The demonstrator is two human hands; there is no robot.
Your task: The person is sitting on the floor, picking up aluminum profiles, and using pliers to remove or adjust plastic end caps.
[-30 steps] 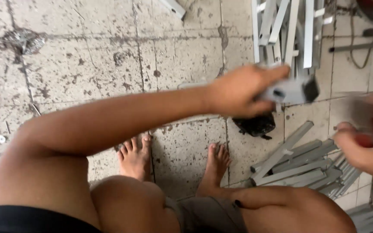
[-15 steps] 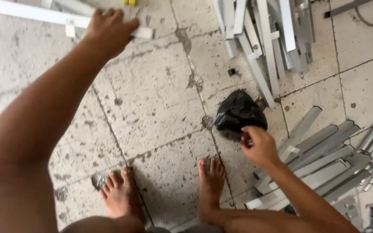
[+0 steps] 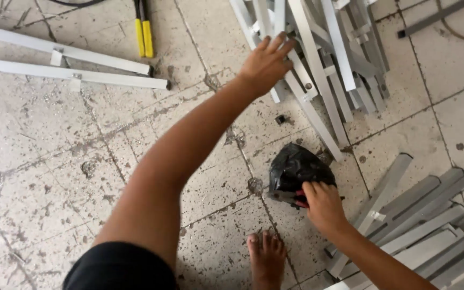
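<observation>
Black plastic bag [image 3: 296, 171] | right hand [image 3: 324, 205] touching | left hand [image 3: 264, 64] over grey metal bars [image 3: 328, 59]

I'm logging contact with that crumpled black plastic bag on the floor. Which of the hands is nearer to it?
Right. The right hand rests against the black plastic bag at its lower edge. The left hand is stretched well beyond it, over the pile of grey metal bars.

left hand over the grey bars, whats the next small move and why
Probably lower the left hand and close it on one bar of the bar pile: its fingers are spread just above the pile, holding nothing. The right hand is busy at the black bag, gripping something red.
</observation>
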